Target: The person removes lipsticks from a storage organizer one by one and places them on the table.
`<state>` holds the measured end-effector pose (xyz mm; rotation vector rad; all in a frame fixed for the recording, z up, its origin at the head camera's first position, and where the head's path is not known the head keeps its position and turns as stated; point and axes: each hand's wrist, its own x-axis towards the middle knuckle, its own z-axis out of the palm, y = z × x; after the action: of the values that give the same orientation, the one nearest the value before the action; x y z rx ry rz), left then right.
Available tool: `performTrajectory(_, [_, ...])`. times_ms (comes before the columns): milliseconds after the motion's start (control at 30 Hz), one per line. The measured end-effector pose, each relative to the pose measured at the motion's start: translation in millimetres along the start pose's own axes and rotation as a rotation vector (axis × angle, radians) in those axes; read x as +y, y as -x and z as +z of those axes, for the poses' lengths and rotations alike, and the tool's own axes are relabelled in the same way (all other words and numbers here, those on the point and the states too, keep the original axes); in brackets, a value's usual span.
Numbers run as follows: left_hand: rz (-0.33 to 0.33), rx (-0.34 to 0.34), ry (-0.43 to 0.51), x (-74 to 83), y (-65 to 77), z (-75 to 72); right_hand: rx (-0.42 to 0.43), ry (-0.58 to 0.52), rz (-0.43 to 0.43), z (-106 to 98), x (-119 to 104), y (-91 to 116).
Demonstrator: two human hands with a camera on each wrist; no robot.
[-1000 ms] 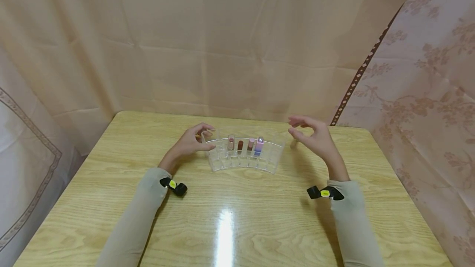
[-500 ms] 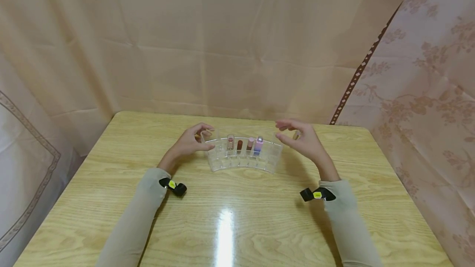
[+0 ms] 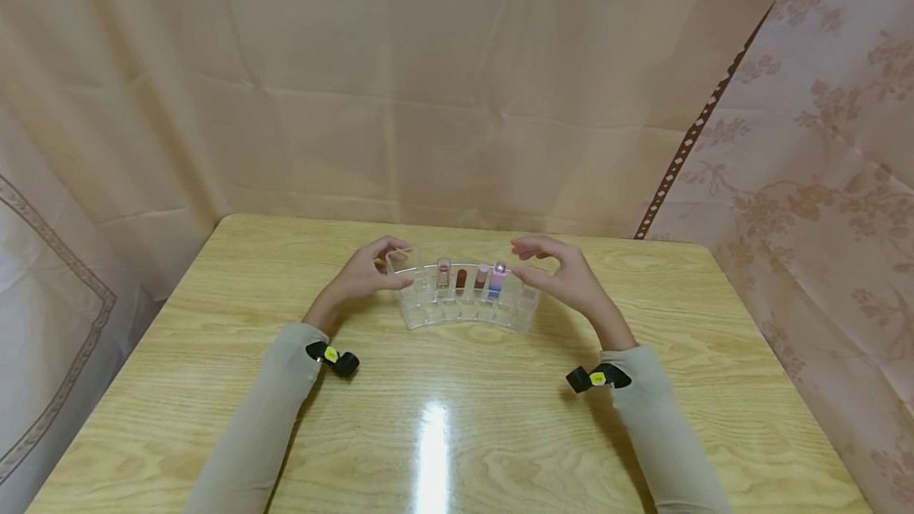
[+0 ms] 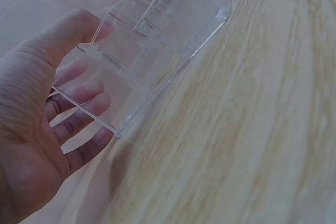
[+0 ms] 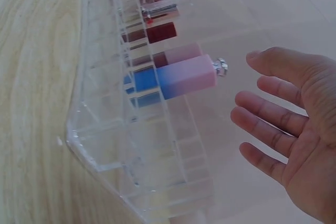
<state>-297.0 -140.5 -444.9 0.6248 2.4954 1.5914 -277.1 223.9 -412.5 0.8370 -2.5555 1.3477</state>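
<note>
A clear, curved plastic lipstick organizer [image 3: 467, 312] with many compartments stands on the table. In it are a clear-capped lipstick tube [image 3: 443, 274], a dark red tube [image 3: 461, 279], a pink and brown tube [image 3: 481, 276] and a pink-to-blue tube [image 5: 189, 78] with a silver knob. My left hand [image 4: 47, 98] holds the organizer's left end, thumb on the near side, fingertips seen through the plastic. Over the right part, my right hand [image 3: 560, 272] is spread with nothing in it. In the right wrist view its fingers [image 5: 273, 121] are apart from the knob of the pink-to-blue tube.
The wood-grain table [image 3: 500, 435] extends toward me and to both sides. Behind it hangs a beige curtain [image 3: 443, 101], with a floral cloth [image 3: 821, 181] at the right. Wrist cameras [image 3: 346, 365] are strapped over both sleeves.
My right hand has moved left, from beyond the organizer's right end to over its right part, near the pink-to-blue tube. My left hand stays on the left end.
</note>
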Motion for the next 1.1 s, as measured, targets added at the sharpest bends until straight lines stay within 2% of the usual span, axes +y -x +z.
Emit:
performTrajectory(600, [-0.017, 0.0, -0.002, -0.3, -0.6, 0.3, -0.072, -0.068, 0.029, 18.1, 13.1, -3.0])
performTrajectory(833, [-0.023, 0.0, 0.007, -2.3, -1.2, 0.9, -0.063, -0.12, 0.057, 21.7, 18.1, -2.6])
performTrajectory(1100, [-0.021, 0.002, 0.008, -1.8, -0.4, 0.4, -0.032, -0.117, 0.051, 25.7, 18.8, -3.1])
